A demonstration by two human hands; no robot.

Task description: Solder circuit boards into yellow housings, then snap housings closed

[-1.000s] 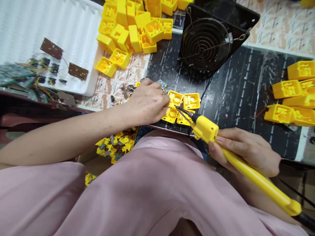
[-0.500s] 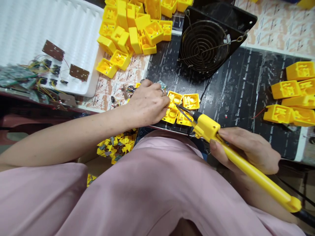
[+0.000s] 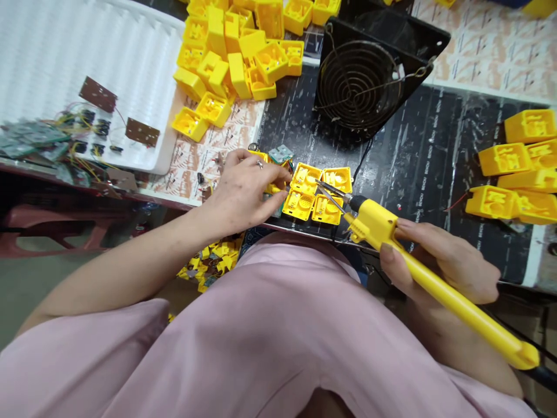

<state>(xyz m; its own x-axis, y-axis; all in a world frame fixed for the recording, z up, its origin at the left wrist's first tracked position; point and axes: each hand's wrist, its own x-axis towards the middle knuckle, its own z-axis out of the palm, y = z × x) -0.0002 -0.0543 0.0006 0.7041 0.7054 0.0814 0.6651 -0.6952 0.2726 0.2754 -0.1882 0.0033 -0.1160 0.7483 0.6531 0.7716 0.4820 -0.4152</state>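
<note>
My right hand [image 3: 444,261] is wrapped round a yellow soldering iron [image 3: 418,270]. A thin feed tube runs beside its metal tip, and the tip reaches over the upper left of several open yellow plastic housings [image 3: 306,177] grouped near the bench edge. Just left of that group, my left hand [image 3: 248,188] lies low over more yellow parts, its thumb and forefinger apart. Yellow plastic shows in the gap between them; the other fingers are partly hidden. A small green circuit board [image 3: 281,154] rests beyond the forefinger.
A black fan [image 3: 357,81] stands behind the housings. Yellow housings are heaped at the back [image 3: 237,52] and grouped at the right [image 3: 498,203]. On the left, a white foam tray [image 3: 161,154] bears brown boards and wired parts. Below the bench edge lie more yellow pieces [image 3: 217,261].
My left hand has drawn back left from the housings, thumb and forefinger spreading and uncovering the green board. The soldering iron has shifted slightly right, its tip still over the same housings.
</note>
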